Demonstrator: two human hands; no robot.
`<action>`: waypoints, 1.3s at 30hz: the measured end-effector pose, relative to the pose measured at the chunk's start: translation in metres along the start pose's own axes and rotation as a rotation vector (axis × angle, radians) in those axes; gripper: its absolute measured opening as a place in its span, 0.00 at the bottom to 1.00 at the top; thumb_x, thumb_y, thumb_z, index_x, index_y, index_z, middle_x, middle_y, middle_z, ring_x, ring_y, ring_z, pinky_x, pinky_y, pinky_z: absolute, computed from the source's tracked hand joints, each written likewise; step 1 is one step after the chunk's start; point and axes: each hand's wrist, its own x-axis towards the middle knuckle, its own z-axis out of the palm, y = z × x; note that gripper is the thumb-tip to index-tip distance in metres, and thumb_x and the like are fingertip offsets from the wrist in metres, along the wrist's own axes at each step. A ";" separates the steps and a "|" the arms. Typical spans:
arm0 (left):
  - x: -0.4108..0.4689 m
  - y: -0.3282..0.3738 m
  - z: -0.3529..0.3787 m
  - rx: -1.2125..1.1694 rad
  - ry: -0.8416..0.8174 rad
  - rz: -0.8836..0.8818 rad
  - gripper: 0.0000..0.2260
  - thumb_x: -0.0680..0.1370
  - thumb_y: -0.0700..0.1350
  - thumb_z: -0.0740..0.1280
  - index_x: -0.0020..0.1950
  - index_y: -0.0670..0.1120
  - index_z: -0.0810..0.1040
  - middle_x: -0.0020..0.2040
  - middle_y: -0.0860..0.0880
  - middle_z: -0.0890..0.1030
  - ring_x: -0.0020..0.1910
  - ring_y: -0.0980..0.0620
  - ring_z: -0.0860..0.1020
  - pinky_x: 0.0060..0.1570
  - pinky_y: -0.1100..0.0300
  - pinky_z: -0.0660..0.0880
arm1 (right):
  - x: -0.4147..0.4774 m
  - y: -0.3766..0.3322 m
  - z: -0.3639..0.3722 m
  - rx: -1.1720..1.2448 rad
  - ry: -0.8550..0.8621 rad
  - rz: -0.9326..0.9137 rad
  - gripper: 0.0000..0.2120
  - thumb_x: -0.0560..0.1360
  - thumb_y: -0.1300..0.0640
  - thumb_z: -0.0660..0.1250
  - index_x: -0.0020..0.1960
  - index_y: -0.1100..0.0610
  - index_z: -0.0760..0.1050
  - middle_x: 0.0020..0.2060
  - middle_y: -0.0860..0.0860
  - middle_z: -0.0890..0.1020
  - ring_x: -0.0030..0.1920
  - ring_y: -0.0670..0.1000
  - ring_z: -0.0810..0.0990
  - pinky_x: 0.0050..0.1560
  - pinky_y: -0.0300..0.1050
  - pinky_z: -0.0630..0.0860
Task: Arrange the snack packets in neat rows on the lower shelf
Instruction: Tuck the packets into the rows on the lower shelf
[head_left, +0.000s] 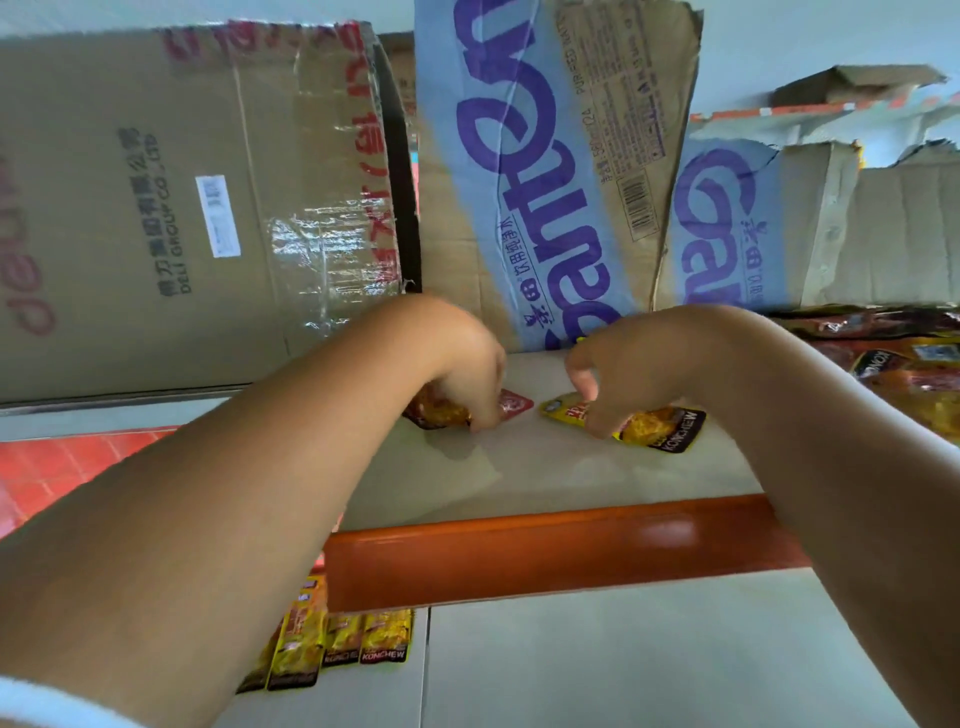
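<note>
Left hand (467, 364) pinches a red packet (515, 405) down on the shelf (519, 467); right hand (618, 374), at its 3 o'clock, curls its fingers round a yellow packet (662, 426) lying flat there; the two packets sit near, not touching; boxes (545, 182) stand behind at 12 o'clock; a packet pile (909, 374) lies at 3 o'clock; a packet row (363, 644) lies at 7 o'clock, below the orange rail (519, 551).

My left hand (462, 374) swallows most of the red packet (515, 405), with just one corner peeking out, and my fingertips (487, 418) there are smeared with blur. My right hand (639, 364) hides the middle of the yellow packet (662, 425). The packet pile (904, 374) runs off the right edge. Down below, my forearm (234, 493) blocks part of the lower row (363, 642).
</note>
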 end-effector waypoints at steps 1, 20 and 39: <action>-0.009 -0.012 0.007 -0.024 0.033 0.018 0.16 0.73 0.55 0.75 0.60 0.54 0.80 0.55 0.49 0.81 0.51 0.48 0.80 0.42 0.59 0.76 | -0.002 -0.010 0.001 0.014 0.020 -0.012 0.13 0.74 0.45 0.70 0.56 0.46 0.74 0.44 0.42 0.73 0.42 0.44 0.72 0.38 0.43 0.68; -0.150 -0.259 0.250 -0.900 0.626 0.061 0.17 0.69 0.47 0.76 0.54 0.60 0.78 0.45 0.56 0.83 0.35 0.58 0.80 0.32 0.58 0.77 | 0.032 -0.294 0.033 0.407 0.485 -0.060 0.13 0.64 0.49 0.75 0.39 0.52 0.72 0.35 0.47 0.78 0.35 0.51 0.77 0.36 0.46 0.75; -0.098 -0.214 0.529 -1.020 0.665 -0.336 0.24 0.71 0.56 0.73 0.64 0.49 0.77 0.49 0.54 0.81 0.47 0.50 0.79 0.48 0.53 0.79 | 0.125 -0.423 0.326 0.734 0.443 0.379 0.19 0.64 0.43 0.72 0.52 0.47 0.74 0.47 0.48 0.72 0.48 0.53 0.72 0.49 0.53 0.76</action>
